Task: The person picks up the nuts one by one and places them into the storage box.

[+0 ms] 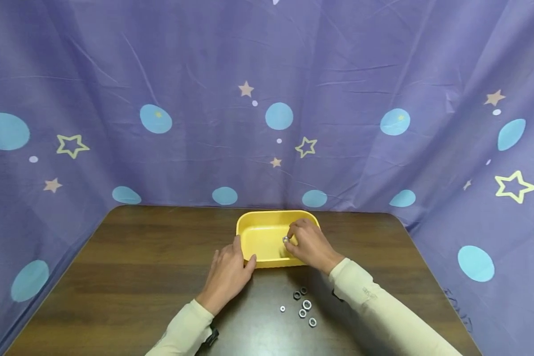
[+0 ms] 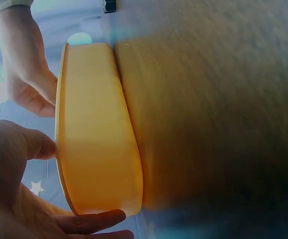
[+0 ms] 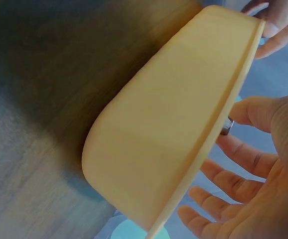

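Observation:
A yellow plastic container point(image 1: 260, 263) with rounded corners stands on the table. My right hand point(image 1: 310, 244) reaches over its right side and pinches a shiny metal nut point(image 1: 286, 239) between thumb and index finger, above the inside. In the right wrist view the nut point(image 3: 227, 126) shows partly at the rim, with the other fingers spread. My left hand point(image 1: 229, 269) rests against the near left corner. Its thumb touches the near rim and its straight fingers lie along the left wall, as the left wrist view shows on the container point(image 2: 96, 129).
Nearer me on the brown wooden table point(image 1: 160, 267) lie two dark nuts point(image 1: 297, 295), several silver nuts point(image 1: 307, 305) and a small silver piece point(image 1: 282, 308). A purple curtain point(image 1: 196, 113) with stars and blue dots hangs behind the table and along its sides.

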Demonstrator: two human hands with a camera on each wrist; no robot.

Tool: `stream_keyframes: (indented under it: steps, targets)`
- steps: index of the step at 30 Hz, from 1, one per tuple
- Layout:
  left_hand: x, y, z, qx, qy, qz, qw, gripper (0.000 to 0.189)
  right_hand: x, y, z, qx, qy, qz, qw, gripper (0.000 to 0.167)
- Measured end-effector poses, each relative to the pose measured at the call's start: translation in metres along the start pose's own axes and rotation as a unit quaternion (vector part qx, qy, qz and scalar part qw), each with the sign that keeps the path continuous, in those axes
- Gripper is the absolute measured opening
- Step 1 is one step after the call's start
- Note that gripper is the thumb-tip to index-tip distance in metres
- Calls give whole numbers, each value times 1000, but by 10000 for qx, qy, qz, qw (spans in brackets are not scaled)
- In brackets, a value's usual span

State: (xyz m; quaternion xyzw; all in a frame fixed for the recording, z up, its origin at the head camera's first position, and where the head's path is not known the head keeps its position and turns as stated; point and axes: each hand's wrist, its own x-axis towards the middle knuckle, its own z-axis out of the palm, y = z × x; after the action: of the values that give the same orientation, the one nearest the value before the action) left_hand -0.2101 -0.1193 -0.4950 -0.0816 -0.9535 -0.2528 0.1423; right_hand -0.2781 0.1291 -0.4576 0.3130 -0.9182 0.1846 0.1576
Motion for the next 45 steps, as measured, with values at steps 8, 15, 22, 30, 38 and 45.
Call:
stream_keyframes:
  steps: [8, 15, 22, 30, 38, 45]
  targets:
    - [2, 3, -1, 66, -186, -14, 9998, 76, 19, 1, 6, -222, -59, -128, 9997, 12]
    - [1, 4, -2, 125, -292, -60, 9995, 75, 32, -3, 12, -207, -232, -267, 9992, 11]
    - [1, 5, -2, 233, -365, -16, 9991, 76, 39, -6, 20, -195, -405, -351, 9984, 10]
    - [1, 5, -3, 279, -360, -14, 9990, 76, 46, -9, 26, -295, -544, -432, 9972, 11]
    - [1, 6, -9, 272, -369, -33, 9989, 75, 55, -12, 35, -641, -727, -577, 9936, 13]
    - [1, 7, -10, 292, -394, -46, 9988, 74, 58, -19, 40, -570, -727, -682, 9934, 15]
